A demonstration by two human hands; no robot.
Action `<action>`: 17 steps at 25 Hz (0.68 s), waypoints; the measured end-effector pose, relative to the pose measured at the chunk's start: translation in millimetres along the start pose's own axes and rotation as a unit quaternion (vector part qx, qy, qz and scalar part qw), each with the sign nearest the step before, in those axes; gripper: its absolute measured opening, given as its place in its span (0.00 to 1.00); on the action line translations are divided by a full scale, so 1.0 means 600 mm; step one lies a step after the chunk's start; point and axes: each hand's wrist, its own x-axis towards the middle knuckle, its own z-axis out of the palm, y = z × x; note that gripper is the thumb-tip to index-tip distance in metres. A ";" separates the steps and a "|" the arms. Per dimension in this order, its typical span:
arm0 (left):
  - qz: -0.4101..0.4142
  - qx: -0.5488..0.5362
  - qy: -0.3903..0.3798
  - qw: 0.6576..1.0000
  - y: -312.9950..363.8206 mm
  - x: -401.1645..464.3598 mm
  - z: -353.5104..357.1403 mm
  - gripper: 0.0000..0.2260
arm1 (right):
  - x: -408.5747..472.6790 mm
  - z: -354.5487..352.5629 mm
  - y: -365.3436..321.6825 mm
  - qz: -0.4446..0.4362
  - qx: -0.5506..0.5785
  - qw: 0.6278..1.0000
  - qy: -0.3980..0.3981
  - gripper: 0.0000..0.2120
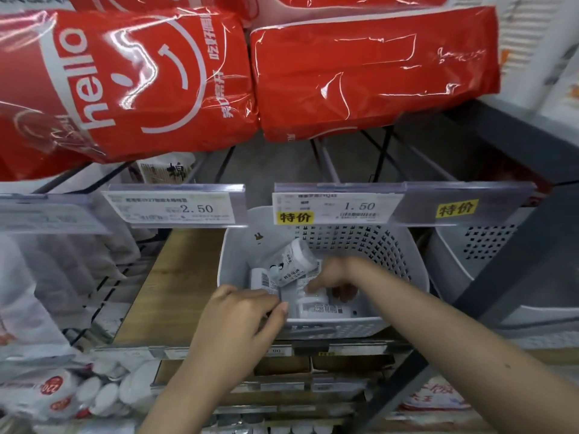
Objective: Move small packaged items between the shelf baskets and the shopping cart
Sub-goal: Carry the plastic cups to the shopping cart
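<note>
Far left: soft white packs in clear film (pixel 47 277) on a wire shelf, blurred. Next to them a bare wooden shelf board (pixel 175 277), matte grain. Overhead, two glossy red plastic bags (pixel 141 83), crinkled film, left one printed "hello", overhang the price tag rail (pixel 175 206) reading 2.50; a second tag (pixel 338 208) reads 1.50 with a yellow sticker. Centre: white plastic basket (pixel 360 324), rounded corners, perforated walls, sitting on the shelf. Inside it, small white packaged items (pixel 326 308) with barcodes lying flat, plus one white cylindrical pack (pixel 291 261) tilted up against the pile. Left hand (pixel 247 317) at the basket's near-left rim, palm down, fingers curled, thumb and forefinger pinching the edge of a flat pack; grip closed on it as far as I can see. Right hand (pixel 335 278) reaches in over the right rim, forearm crossing the basket wall, fingers bent down onto the packs; grip state: cannot tell, fingertips are hidden and blurred. Right: second grey perforated basket (pixel 470 255), partly hidden behind a dark diagonal shelf strut (pixel 501 277).
</note>
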 end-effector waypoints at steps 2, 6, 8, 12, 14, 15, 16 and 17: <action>-0.042 -0.017 -0.051 0.998 0.007 0.029 -0.016 0.14 | 0.011 0.010 0.007 -0.006 0.024 1.000 0.001 0.12; -0.087 -0.020 -0.109 0.990 -0.005 0.128 0.000 0.10 | 0.008 0.002 0.010 -0.006 0.026 0.999 -0.018 0.14; -0.076 0.001 -0.173 0.982 -0.012 0.176 0.028 0.14 | 0.014 0.003 0.012 0.009 0.028 0.999 -0.032 0.17; -0.077 0.010 -0.263 0.962 -0.023 0.220 0.076 0.27 | 0.021 0.004 0.007 -0.007 0.078 0.997 -0.020 0.09; -0.064 0.026 -0.268 0.961 -0.036 0.225 0.089 0.30 | 0.014 0.000 0.000 -0.024 0.090 0.996 -0.003 0.07; -0.061 0.019 -0.273 0.960 -0.041 0.228 0.091 0.29 | 0.013 -0.004 -0.003 -0.026 0.079 0.996 0.005 0.12; -0.060 0.004 -0.280 0.958 -0.048 0.232 0.093 0.28 | 0.013 -0.010 -0.005 -0.022 0.061 0.998 0.010 0.17; -0.060 -0.016 -0.284 0.957 -0.053 0.236 0.093 0.27 | 0.012 -0.017 -0.005 -0.015 0.043 0.999 0.014 0.20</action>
